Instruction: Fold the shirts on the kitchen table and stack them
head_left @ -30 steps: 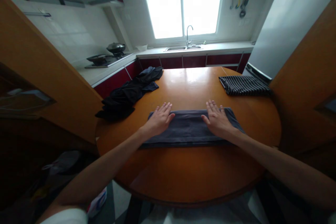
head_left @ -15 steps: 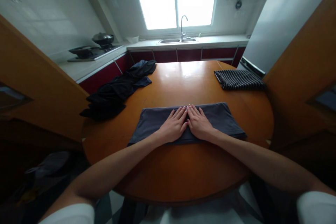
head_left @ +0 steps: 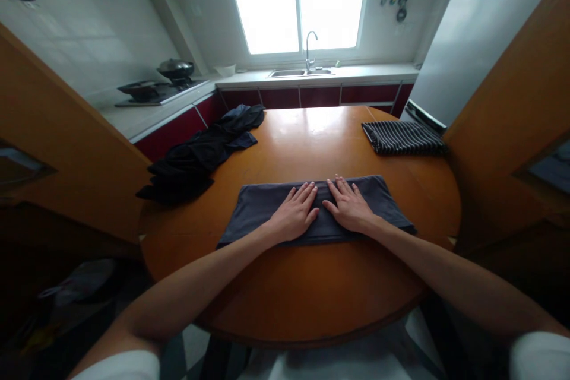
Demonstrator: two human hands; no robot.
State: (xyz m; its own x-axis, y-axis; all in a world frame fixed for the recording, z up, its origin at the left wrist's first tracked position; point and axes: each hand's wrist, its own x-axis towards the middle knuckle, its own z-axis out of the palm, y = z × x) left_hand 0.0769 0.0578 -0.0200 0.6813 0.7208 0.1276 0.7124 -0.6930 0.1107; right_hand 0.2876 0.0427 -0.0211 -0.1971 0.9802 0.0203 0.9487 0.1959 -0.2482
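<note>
Open and flat, gripping nothing, the left hand and right hand rest on a folded dark-grey rectangular cloth, at 12 o'clock from the person on a round orange-brown wooden table. From the hands, a rumpled black-and-navy fabric heap lies at 10 o'clock, a folded black-and-white striped cloth at 2.

Window is blowing out, tabletop is catching glare, lower-L's sitting v. dark, pic edges are stretching w/ distortion.
</note>
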